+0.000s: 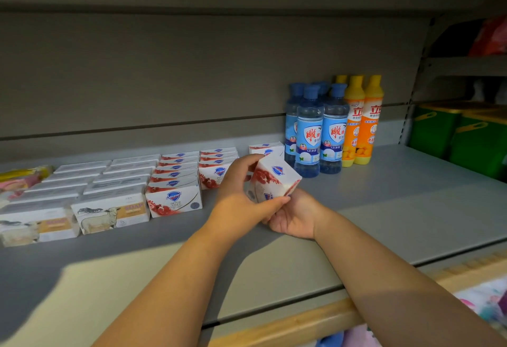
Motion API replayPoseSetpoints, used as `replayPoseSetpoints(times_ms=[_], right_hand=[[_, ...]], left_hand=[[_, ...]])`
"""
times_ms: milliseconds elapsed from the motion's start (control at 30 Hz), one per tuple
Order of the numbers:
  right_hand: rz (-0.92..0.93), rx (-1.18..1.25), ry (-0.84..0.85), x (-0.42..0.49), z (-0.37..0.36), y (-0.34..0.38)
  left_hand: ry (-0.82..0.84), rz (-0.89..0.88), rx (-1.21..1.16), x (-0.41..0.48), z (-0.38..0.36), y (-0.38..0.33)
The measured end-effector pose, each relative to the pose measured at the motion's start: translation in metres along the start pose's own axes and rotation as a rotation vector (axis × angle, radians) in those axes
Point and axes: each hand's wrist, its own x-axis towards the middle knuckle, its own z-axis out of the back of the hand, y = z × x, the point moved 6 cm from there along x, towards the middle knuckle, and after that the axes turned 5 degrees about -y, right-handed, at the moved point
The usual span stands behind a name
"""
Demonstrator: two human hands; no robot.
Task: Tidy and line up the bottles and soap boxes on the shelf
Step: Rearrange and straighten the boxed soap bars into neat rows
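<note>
Soap boxes [172, 179] mostly stand in rows and the bottles [330, 127] grouped — one tilted box [274, 182] remains, fingers of left hand [238, 195] and right hand [295, 216] clamped on it.

Tilted white-red soap box [274, 180] above shelf [397, 195]

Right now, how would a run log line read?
hands: left + right hold soap box | tilted, above shelf | unplaced

1. Held soap box [274, 180]: white, red pomegranate print, blue shield logo.
2. Left of the grip, sheep soap boxes [109, 213]: white with tan band.
3. Beyond the grip, blue-capped bottles [310, 132]; yellow-capped orange bottles [367, 121].
4. Shelf [384, 209]: grey.
</note>
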Motion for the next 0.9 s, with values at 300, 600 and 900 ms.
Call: replayPoseSetpoints(times_ms=[300,600,900], right_hand=[[0.51,0.118,-0.042,-0.018,-0.003,0.037],[1.064,-0.825,-0.19,-0.043,-0.025,0.039],[1.024,-0.703,-0.201,-0.041,-0.017,0.045]], left_hand=[[-0.236,0.376,-0.51,0.015,0.016,0.044],[0.158,0.284,-0.005,0.002,0.0,0.063],[0.291,0.392,-0.116,0.001,-0.001,0.059]])
